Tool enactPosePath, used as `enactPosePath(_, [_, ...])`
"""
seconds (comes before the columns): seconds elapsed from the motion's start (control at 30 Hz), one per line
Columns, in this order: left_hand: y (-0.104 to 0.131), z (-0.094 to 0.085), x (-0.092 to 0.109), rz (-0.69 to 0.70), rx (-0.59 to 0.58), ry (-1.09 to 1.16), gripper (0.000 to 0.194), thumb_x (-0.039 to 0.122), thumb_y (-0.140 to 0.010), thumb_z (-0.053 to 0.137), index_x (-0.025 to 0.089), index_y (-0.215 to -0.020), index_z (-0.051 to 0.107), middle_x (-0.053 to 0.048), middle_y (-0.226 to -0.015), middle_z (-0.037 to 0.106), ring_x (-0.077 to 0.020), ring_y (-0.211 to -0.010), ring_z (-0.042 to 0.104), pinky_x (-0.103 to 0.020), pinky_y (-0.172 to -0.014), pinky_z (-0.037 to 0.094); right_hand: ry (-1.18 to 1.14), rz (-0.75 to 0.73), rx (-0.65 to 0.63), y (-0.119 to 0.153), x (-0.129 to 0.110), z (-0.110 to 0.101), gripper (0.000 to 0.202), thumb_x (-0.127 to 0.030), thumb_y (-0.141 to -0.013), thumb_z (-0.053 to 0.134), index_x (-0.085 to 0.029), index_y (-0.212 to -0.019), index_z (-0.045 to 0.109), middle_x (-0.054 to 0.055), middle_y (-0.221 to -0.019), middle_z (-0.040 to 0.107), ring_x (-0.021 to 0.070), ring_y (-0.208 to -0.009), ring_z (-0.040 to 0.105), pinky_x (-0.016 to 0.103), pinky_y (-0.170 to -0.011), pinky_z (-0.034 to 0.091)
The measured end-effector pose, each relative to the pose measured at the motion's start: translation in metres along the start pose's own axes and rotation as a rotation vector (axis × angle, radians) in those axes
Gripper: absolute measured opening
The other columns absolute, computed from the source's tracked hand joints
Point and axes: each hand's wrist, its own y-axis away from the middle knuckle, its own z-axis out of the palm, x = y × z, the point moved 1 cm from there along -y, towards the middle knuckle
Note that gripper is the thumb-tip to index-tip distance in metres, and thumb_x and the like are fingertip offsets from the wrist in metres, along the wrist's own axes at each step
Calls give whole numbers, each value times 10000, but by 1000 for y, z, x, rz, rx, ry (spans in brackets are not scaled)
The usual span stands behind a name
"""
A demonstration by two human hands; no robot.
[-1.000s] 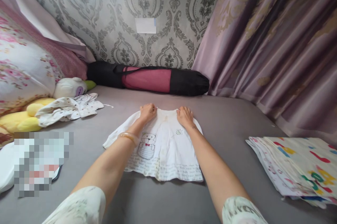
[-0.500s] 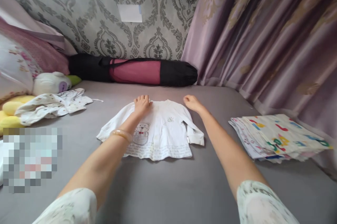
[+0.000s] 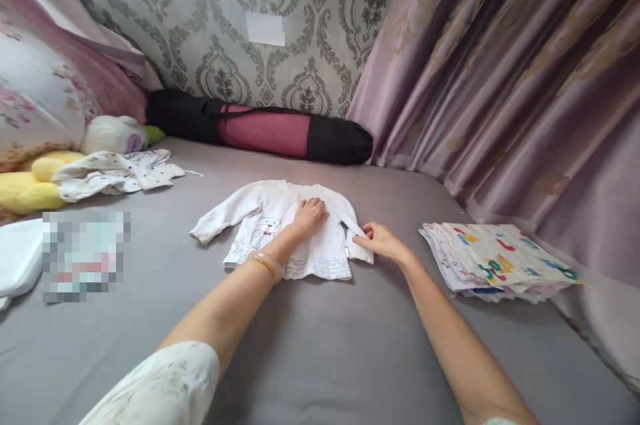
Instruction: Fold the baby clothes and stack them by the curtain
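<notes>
A small white long-sleeved baby shirt (image 3: 333, 248) with a bear print lies spread on the grey sheet, its hem towards me. My left hand (image 3: 310, 215) rests flat on the shirt's chest, fingers stretched out, and covers part of the front. At the shirt's right sleeve, my right hand (image 3: 381, 240) pinches the fabric near the cuff between thumb and fingers. The left sleeve reaches out to the side, untouched.
Folded printed cloths (image 3: 500, 258) are stacked at the right. A black and red long bag (image 3: 270, 130) lies along the wall. At left are a crumpled spotted garment (image 3: 113, 175), plush toys (image 3: 113, 135), a white object (image 3: 20, 255) and a blurred-out item (image 3: 87, 255).
My left hand has slid from the shirt's collar to its chest. My right hand has come down from beside the shoulder and taken hold of the right sleeve near the cuff.
</notes>
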Motion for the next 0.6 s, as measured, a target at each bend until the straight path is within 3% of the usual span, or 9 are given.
enactPosePath(0.13, [4, 9, 4, 15, 39, -58, 452, 390, -985, 300, 115, -1299, 472, -179, -1440, 447, -298, -1367, 343, -469, -1120, 224, 91, -58, 10, -8, -3, 6, 249, -260, -778, 662, -149, -999, 637, 31, -878, 686, 154, -782, 623, 213, -644, 427])
enactPosePath(0.23, [5, 10, 3, 4, 3, -72, 494, 413, -987, 286, 126, -1363, 429, -171, -1492, 396, -300, -1399, 306, -477, -1135, 205, 182, -52, 17, -12, -8, -4, 210, -185, -775, 606, -169, -980, 650, 36, -902, 683, 176, -817, 616, 230, -657, 416])
enactPosePath(0.37, [3, 9, 2, -6, -21, -81, 529, 423, -989, 268, 125, -1404, 406, -165, -1519, 365, -309, -1410, 291, -485, -1144, 199, 494, -119, 417, -2, -20, -28, 299, -107, -855, 452, -177, -1079, 637, 124, -1095, 633, 249, -1017, 557, 317, -823, 395])
enactPosePath(0.43, [3, 9, 2, -13, -39, -85, 557, 437, -991, 253, 120, -1429, 385, -164, -1529, 349, -316, -1418, 277, -486, -1149, 195, 653, -175, 536, 5, -20, -32, 356, -77, -892, 363, -156, -1126, 620, 165, -1167, 594, 279, -1095, 506, 365, -896, 355])
enactPosePath(0.5, [3, 9, 3, -20, -60, -97, 576, 452, -992, 239, 129, -1452, 362, -157, -1538, 336, -319, -1425, 266, -488, -1152, 190, 780, -166, 465, 11, -13, -31, 392, -54, -890, 334, -139, -1152, 613, 182, -1203, 576, 294, -1122, 483, 392, -921, 337])
enactPosePath(0.6, [4, 9, 4, -15, -70, -128, 580, 462, -993, 220, 155, -1466, 355, -151, -1538, 336, -319, -1426, 268, -488, -1153, 189, 850, 10, 185, 14, 9, -33, 478, -5, -837, 376, -161, -1234, 592, 160, -1246, 579, 296, -1164, 479, 410, -936, 343])
